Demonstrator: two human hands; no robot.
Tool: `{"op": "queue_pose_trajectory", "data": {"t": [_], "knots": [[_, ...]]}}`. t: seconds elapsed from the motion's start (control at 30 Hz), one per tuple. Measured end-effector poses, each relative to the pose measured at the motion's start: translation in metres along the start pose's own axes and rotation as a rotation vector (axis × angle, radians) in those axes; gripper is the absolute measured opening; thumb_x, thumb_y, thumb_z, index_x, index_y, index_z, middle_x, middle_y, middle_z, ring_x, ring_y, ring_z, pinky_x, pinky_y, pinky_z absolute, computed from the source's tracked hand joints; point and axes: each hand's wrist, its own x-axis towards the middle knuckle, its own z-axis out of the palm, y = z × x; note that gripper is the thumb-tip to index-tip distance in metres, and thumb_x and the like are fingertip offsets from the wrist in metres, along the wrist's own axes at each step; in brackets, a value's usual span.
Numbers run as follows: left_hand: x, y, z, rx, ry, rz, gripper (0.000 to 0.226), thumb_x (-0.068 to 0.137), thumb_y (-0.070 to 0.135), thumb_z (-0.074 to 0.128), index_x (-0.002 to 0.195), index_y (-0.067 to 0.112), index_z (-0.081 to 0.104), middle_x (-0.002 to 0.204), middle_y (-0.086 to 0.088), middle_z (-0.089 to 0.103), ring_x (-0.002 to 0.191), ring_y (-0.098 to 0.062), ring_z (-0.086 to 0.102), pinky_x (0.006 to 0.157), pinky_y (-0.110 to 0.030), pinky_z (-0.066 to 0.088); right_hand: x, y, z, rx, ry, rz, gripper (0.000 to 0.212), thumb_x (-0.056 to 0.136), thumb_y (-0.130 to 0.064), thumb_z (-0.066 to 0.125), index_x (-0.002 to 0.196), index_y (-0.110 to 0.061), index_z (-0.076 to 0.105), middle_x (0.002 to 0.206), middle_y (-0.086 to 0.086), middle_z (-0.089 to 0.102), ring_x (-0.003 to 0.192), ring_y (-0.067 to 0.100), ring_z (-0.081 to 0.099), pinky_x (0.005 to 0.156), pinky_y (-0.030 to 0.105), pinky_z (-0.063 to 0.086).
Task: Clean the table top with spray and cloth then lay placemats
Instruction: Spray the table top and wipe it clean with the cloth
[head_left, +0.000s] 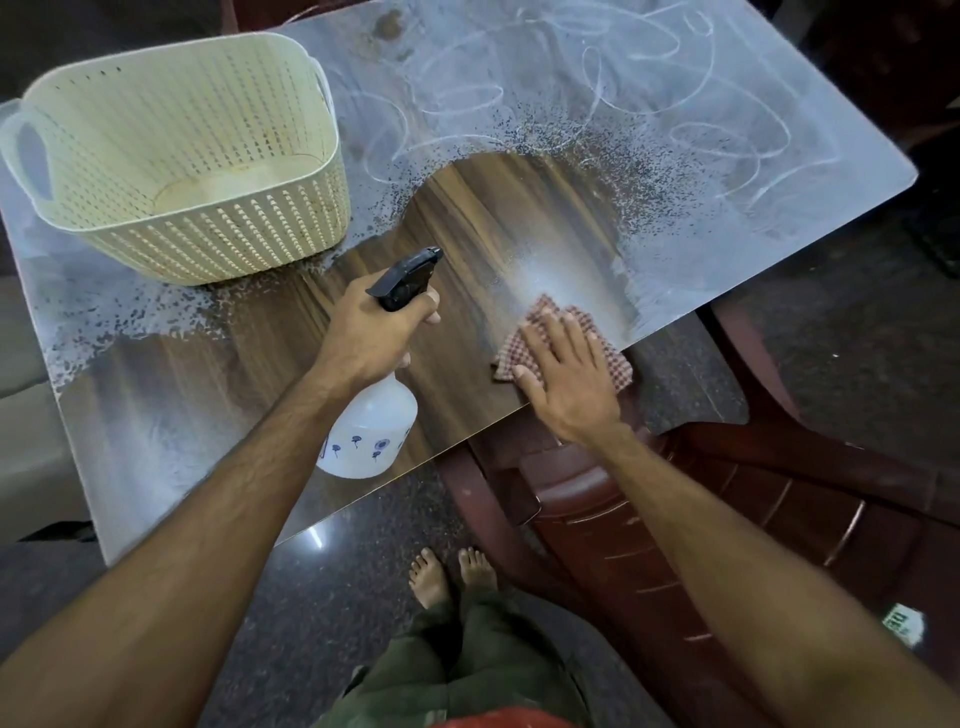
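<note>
One basket, nothing visible inside

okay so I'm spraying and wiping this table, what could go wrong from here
The cloth under your right hand lies at the table's near edge, so a wipe could slip off. The basket covers dusty surface you might miss. The spray bottle in your left hand could wet the chair.

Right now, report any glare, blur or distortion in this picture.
Head view: glare streaks the wiped table top beside the cloth; a bright reflection dots the floor; wide-angle distortion stretches both forearms; the chair sits in dim light.
</note>
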Motion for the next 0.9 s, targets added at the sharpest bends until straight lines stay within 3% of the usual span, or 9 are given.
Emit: {"op": "queue_pose_trajectory", "data": {"t": [0.1,0.27,0.67,0.9], "knots": [[-0.005,-0.001,0.001,-0.003,0.016,0.001,0.013,0.093,0.021,0.063,0.092,0.010,0.070,0.094,-0.012,0.073,0.043,-0.006,0.046,0.046,-0.024,0.045,0.022,0.050,-0.010,0.012,0.003,0.165,0.064,0.102,-0.059,0.015,0.158,-0.033,0.001,0.167,0.005,-0.006,0.153,0.027,-0.006,0.118,0.050,-0.010],[-0.013,-0.006,0.009,-0.020,0.085,-0.001,0.014,0.094,0.023,0.064,0.099,0.011,0.069,0.090,-0.006,0.074,0.039,-0.004,0.049,0.043,-0.021,0.043,0.058,0.076,-0.027,0.055,0.017,0.237,0.074,0.095,-0.061,0.011,0.160,-0.026,0.004,0.167,0.009,-0.004,0.153,0.031,-0.005,0.122,0.053,-0.003],[-0.042,0.035,0.125,-0.057,0.260,-0.041,0.014,0.094,0.025,0.064,0.101,0.014,0.069,0.090,-0.003,0.075,0.039,-0.008,0.049,0.045,-0.019,0.042,0.042,0.106,-0.029,0.055,-0.029,-0.131,0.065,0.102,-0.055,0.026,0.159,-0.032,0.008,0.167,0.001,-0.004,0.153,0.026,-0.006,0.122,0.048,-0.005],[-0.066,0.050,0.181,-0.119,0.310,-0.075,0.008,0.094,0.019,0.063,0.092,0.013,0.068,0.089,-0.006,0.074,0.041,-0.014,0.048,0.046,-0.026,0.043,0.055,0.163,-0.039,0.022,-0.044,-0.154,0.063,0.103,-0.055,0.021,0.159,-0.031,0.005,0.167,0.004,-0.006,0.153,0.028,-0.007,0.123,0.049,-0.004]]}}
